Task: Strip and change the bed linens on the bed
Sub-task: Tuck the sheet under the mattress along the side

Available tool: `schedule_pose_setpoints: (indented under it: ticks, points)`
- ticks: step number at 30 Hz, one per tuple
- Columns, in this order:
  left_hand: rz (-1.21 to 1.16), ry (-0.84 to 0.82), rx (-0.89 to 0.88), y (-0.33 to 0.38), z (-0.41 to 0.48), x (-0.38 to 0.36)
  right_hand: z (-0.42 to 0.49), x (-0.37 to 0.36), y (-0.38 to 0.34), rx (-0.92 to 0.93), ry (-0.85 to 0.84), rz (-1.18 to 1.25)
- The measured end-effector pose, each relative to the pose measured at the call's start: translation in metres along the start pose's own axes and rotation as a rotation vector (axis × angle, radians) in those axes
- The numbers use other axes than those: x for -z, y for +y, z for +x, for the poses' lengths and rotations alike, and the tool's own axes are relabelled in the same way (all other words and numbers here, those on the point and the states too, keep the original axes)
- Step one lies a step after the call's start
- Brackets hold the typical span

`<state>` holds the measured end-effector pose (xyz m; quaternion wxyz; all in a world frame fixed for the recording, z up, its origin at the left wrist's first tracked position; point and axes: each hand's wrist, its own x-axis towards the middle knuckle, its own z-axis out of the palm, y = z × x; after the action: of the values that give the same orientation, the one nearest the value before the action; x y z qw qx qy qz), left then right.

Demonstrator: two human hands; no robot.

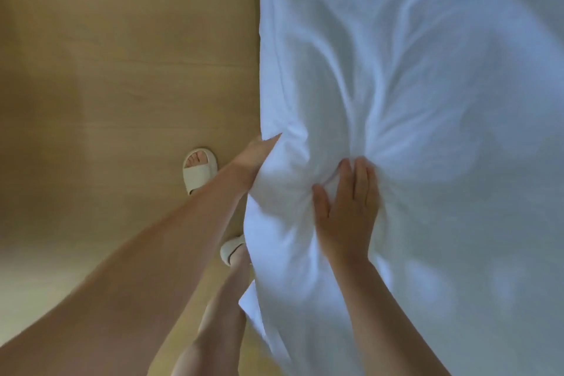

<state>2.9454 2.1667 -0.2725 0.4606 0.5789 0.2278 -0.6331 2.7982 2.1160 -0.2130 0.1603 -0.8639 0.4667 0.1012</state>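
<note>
Right hand (348, 207) lies flat, released, on the sheet (427, 70); left hand (258, 157), fingers hidden beneath, perhaps gripping.

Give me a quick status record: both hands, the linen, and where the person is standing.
left hand: at the floor-side edge of the white linen, fingers hidden under fabric
right hand: lies on the bunched linen, fingers fairly straight, creases fanning out from the fingertips
linen state: rumpled, gathered between the hands
standing: on the wooden floor beside the bed, in pale slippers
</note>
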Motion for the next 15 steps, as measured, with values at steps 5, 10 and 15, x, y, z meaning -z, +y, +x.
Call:
schedule_pose_setpoints:
  ticks: [5,10,15]
  points:
    - [0.078,0.254,-0.213,0.001,-0.002,0.081,-0.016,-0.002,0.013,0.090,-0.095,-0.004]
    - [0.068,0.194,-0.050,-0.087,0.008,0.063,-0.059,-0.012,0.038,0.195,-0.187,-0.086]
    - [0.045,-0.059,-0.076,-0.197,-0.002,-0.006,-0.104,-0.022,0.062,0.251,-0.125,-0.029]
